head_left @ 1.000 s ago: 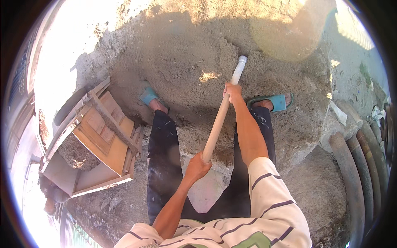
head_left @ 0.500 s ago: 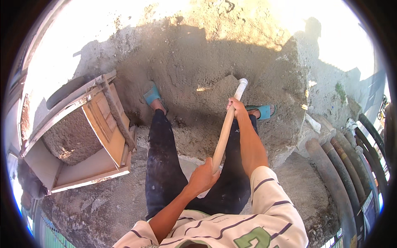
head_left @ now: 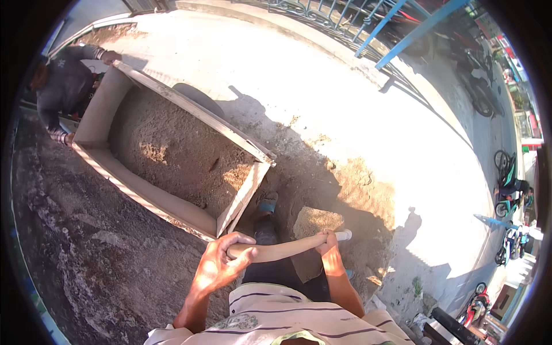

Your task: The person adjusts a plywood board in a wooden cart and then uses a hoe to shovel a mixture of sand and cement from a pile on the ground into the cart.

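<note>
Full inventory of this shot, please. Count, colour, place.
Wooden box: 1, light brown, upper left
Sand: one load, grey-brown, inside the box
Rounded object: 1, dark, behind the box's far side; likely a wheel
Co-worker: 1, dark clothing, at the box's left end, hands on it
Wooden handle: 1, tan with whitish end, centre, in both hands
Sand lump: 1, brown, beside the handle's whitish end
Fence: 1, blue-grey, top
Motorcycles: several, mixed colours, right edge; exact count unclear
Shirt: 1, cream with dark stripes, bottom
Left hand: 1, bare, around the handle's left end
Right hand: 1, bare, gripping near the whitish end
</note>
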`<state>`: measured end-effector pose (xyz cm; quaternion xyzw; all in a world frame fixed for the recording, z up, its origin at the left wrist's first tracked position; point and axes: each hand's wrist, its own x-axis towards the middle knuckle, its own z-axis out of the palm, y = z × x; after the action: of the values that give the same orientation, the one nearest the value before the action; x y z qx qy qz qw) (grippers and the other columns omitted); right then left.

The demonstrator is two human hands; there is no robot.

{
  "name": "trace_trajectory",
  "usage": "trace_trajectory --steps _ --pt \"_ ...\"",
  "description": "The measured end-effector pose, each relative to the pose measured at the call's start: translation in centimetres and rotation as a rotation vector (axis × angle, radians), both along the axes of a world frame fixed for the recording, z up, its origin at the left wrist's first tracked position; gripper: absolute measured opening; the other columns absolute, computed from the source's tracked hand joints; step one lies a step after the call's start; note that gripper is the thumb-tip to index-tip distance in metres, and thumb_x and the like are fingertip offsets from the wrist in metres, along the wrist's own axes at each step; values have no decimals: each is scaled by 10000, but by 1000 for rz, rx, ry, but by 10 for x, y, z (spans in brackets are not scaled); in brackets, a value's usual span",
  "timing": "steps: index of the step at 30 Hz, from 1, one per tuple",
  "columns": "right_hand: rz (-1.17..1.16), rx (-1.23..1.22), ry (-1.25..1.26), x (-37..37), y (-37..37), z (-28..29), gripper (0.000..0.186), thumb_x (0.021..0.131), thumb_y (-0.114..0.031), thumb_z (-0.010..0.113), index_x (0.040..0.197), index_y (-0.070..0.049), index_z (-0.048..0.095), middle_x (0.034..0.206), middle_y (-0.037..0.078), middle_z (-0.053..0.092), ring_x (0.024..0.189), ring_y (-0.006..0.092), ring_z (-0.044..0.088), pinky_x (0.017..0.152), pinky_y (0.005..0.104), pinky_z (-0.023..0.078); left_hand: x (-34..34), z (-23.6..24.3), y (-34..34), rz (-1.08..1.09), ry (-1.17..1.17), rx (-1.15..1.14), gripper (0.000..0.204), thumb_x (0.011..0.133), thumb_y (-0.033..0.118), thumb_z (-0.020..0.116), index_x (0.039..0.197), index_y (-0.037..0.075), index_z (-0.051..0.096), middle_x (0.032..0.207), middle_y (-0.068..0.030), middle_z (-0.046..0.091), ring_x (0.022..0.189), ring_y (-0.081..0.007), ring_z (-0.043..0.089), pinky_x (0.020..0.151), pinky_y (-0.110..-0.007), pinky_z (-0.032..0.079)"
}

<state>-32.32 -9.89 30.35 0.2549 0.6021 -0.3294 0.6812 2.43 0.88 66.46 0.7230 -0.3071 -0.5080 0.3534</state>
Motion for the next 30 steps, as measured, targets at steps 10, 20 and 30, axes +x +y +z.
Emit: trace_trajectory --steps 10,20,30 --pt "426 -218 -852 501 57 293 254 886 -180 680 1072 -102 525 1070 63 575 1061 259 581 962 515 450 386 148 253 1178 -563 -689 265 940 298 565 973 42 625 848 -35 601 757 -114 584 670 -282 461" --pt "575 -185 -477 298 23 202 293 850 -182 692 1088 -101 543 1153 43 578 1162 230 522 1016 443 408 258 -41 197 993 -485 -227 173 908 205 544 847 53 599 721 -30 637 627 -104 564 564 -264 427" --pt "173 -74 237 -145 -77 -27 168 897 -241 530 825 -131 424 741 -3 418 661 170 454 693 366 457 -114 -210 21 -431 -258 142 433 904 477 593 939 47 641 770 -205 660 756 -414 644 694 -490 508"
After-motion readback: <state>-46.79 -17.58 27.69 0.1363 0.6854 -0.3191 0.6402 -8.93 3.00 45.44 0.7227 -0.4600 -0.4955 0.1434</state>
